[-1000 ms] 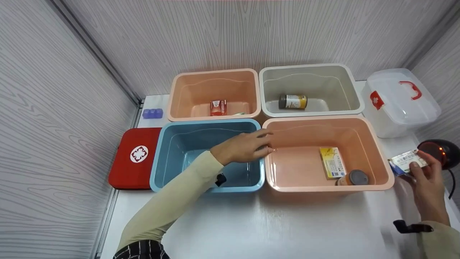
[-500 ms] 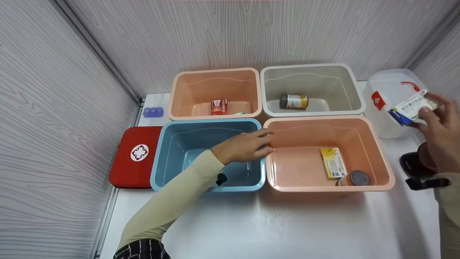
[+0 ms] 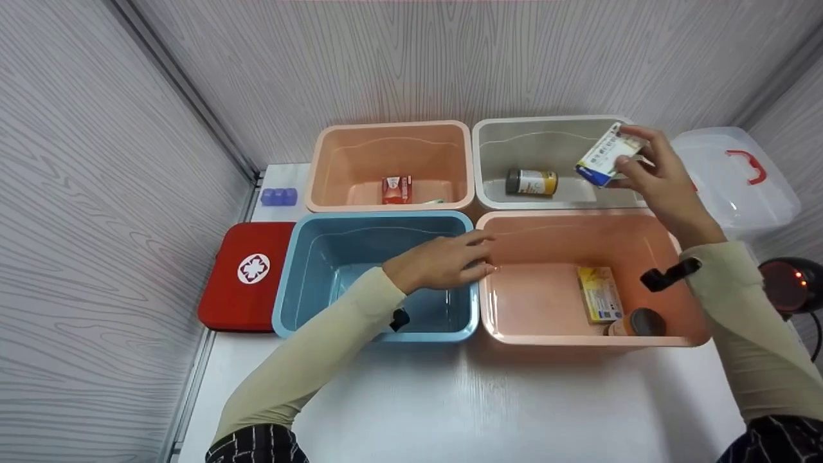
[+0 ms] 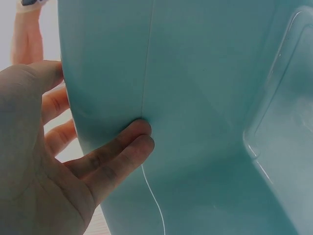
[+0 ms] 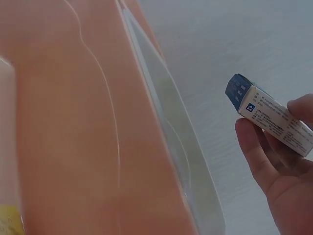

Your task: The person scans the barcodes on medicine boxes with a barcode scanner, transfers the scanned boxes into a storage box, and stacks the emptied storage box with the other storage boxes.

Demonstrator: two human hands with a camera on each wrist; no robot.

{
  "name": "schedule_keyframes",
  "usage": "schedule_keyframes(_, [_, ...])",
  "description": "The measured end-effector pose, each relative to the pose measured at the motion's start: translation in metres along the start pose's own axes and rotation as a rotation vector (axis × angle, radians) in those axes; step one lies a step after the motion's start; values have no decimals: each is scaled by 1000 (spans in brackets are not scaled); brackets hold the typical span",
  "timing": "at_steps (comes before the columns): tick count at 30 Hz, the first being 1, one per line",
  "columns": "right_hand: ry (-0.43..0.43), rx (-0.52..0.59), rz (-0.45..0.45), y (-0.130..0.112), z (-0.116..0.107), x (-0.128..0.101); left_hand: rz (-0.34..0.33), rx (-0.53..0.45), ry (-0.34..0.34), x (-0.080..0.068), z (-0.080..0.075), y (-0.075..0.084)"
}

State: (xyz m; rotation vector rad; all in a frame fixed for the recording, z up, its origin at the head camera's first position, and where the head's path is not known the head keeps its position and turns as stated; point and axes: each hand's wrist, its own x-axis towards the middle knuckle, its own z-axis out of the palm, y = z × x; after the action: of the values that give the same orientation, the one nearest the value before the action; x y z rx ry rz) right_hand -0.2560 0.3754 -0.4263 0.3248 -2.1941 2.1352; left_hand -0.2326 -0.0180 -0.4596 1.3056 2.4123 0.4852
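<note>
Your right hand (image 3: 656, 177) pinches a white-and-blue box (image 3: 604, 155) over the grey bin (image 3: 553, 125).

The box hangs tilted above the bin's right side, at about 1 o'clock on the table, gripped between your thumb and fingers; a bottle (image 3: 531, 182) lies in the bin just at the box's 8 o'clock. Your left hand (image 3: 443, 262) rests on the blue bin's (image 3: 289, 283) right wall, fingers straight, some inside and some outside, holding nothing. At 3 o'clock of it, the near peach bin (image 3: 514, 331) holds a yellow box (image 3: 599, 294) and a jar (image 3: 640, 321).
</note>
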Motion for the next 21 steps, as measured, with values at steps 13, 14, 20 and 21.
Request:
schedule_keyframes(13, [-114,50,71,31,84,53,-31,-13,-17,1,-2,1])
schedule_keyframes(14, [-119,55,82,32,90,55,-30,-14,-18,2,-2,1])
schedule_keyframes(20, [-170,77,178,41,127,69,-48,-26,-33,2,-2,0])
schedule_keyframes(21, [-180,88,193,42,133,70,-50,-27,-33,2,-2,0])
